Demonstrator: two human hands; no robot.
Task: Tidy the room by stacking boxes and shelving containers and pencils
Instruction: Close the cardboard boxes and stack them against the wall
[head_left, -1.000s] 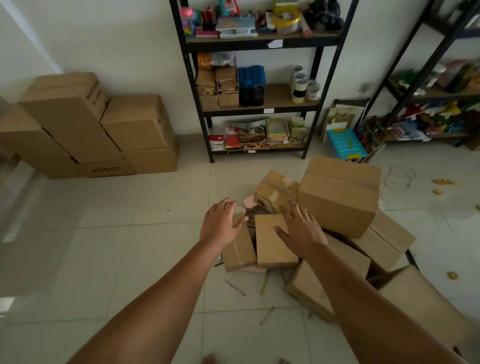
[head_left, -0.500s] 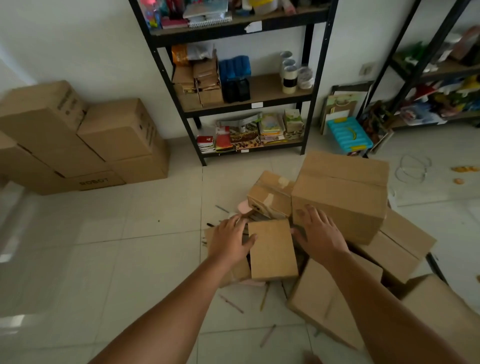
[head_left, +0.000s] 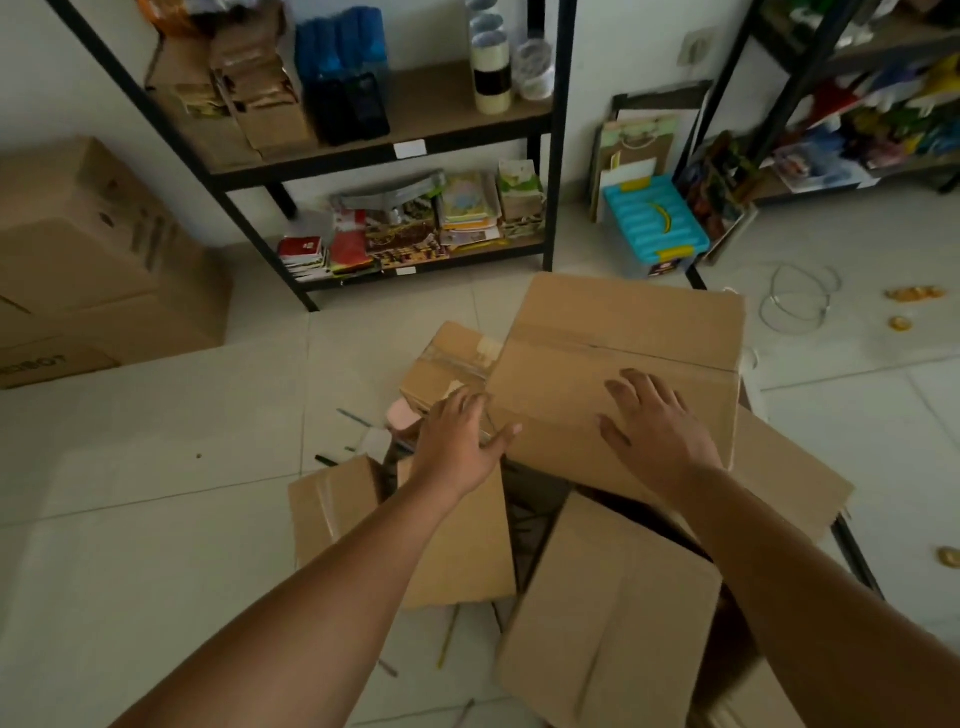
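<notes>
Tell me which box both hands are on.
The big box atop the pile: right hand flat on its front, left hand at its left corner.

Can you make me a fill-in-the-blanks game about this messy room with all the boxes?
1. The right hand lies on the big ____.
2. The blue tub has a yellow ____ on its lid.
3. Pencils lie on the ____.
4. The tape rolls stand on the ____.

Missing words: box; banana; floor; shelf
</notes>
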